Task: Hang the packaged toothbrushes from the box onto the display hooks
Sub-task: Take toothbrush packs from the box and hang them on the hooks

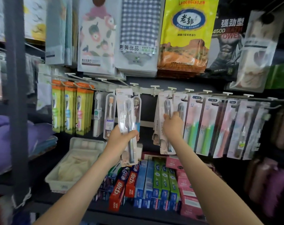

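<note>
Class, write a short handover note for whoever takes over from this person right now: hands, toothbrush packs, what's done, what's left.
Left hand grips one toothbrush pack, upright, apparently not yet hung.
Right hand holds a hung pack on the rail.
Done: a few matching packs hang there.
Left: hang the held pack; the hook just left of them looks free. The box is not in view.

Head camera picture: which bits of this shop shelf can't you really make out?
- The box: nowhere in the head view, outside the frame.
- Print on the toothbrush pack that the left hand grips: too small and blurred.
- Whether the white pack that the right hand pinches is hung yet: its own card top covers that spot.
- The packs at the right edge: smeared by blur.
</note>
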`<state>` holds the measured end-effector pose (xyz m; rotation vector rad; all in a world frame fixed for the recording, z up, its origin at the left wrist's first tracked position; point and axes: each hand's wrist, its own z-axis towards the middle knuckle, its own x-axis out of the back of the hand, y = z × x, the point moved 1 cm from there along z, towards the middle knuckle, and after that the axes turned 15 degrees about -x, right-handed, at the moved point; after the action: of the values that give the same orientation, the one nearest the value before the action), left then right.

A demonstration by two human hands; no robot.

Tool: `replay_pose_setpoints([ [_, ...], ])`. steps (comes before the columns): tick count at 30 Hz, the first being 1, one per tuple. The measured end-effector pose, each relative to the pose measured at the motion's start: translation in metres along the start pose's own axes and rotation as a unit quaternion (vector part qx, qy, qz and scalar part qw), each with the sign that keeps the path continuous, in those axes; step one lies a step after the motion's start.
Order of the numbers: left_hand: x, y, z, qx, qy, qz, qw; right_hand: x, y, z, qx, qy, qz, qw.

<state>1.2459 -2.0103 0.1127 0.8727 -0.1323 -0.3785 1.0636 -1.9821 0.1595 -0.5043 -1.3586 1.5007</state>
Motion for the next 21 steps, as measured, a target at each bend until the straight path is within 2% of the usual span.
replay_pose_setpoints([
  [3,0.003,-0.002,0.000,-0.008,-0.016,0.006,1.000,-0.008,0.001,0.004,-0.033,-0.017,-0.010,0.999],
  [8,0.010,-0.003,-0.004,-0.015,-0.068,0.017,0.997,-0.013,0.006,-0.002,-0.006,0.002,-0.070,0.998],
  [10,0.011,-0.003,-0.005,-0.017,-0.095,0.025,0.995,-0.013,0.006,-0.021,0.040,-0.002,-0.013,0.999],
  [12,0.009,-0.004,-0.005,-0.019,-0.124,0.037,0.991,-0.012,0.003,-0.049,0.088,-0.072,0.071,0.991],
  [14,0.003,-0.003,-0.006,-0.027,-0.147,0.039,0.988,-0.011,-0.003,-0.075,0.123,-0.129,0.097,0.979],
  [18,-0.018,0.003,-0.005,-0.053,-0.179,0.021,0.982,-0.012,-0.009,-0.089,0.144,-0.120,0.148,0.971],
  [21,-0.032,0.005,-0.003,-0.086,-0.213,0.054,0.972,-0.004,-0.011,-0.085,0.150,-0.092,0.114,0.978],
])
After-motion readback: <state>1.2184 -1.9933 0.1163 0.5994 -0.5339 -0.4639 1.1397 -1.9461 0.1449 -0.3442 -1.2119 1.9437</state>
